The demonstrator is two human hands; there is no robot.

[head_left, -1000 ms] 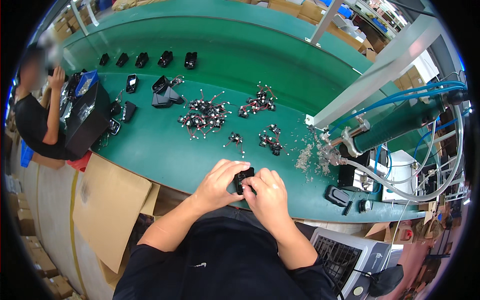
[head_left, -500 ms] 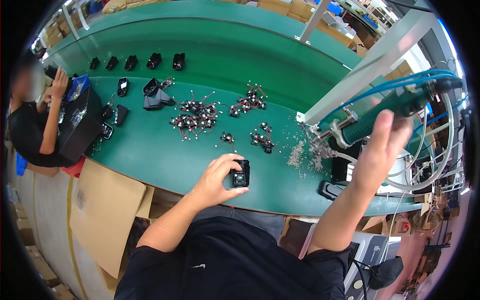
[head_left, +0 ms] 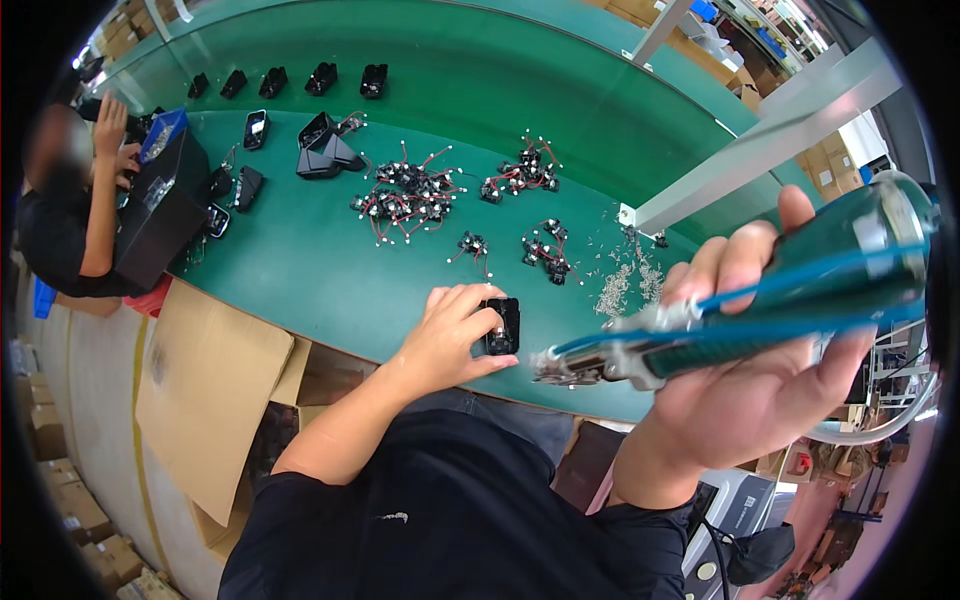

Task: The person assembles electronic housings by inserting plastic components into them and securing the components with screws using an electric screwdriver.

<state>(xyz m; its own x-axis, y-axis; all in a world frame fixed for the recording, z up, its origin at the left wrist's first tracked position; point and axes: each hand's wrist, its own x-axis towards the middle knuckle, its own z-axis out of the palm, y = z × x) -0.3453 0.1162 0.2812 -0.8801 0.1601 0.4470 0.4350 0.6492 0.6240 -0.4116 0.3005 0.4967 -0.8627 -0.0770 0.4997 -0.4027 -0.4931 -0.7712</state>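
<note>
Near the front edge of the green bench (head_left: 300,270), my left hand (head_left: 450,335) grips a small black plastic housing (head_left: 509,335); its thumb is along the near end and a finger reaches into it. My right hand (head_left: 735,405) is wrapped round a green air screwdriver (head_left: 850,240) with blue hoses. The metal nose of the tool points left, a little apart from the housing. Beyond it, small loose screws (head_left: 615,290) lie scattered. Closest to the housing on the far side is a small wired black part (head_left: 473,245).
Clusters of wired parts (head_left: 410,195) lie mid-bench. Several black housings (head_left: 321,79) line the back, with larger black casings (head_left: 328,158) in front. A pale metal post (head_left: 760,150) rises at right. At left a co-worker (head_left: 70,210) works beside a black box (head_left: 165,220).
My right hand has brought the screwdriver left and nearer to me, its nose now beside the housing. My left hand still holds the housing, a finger now inside it. The whole view has shifted slightly.
</note>
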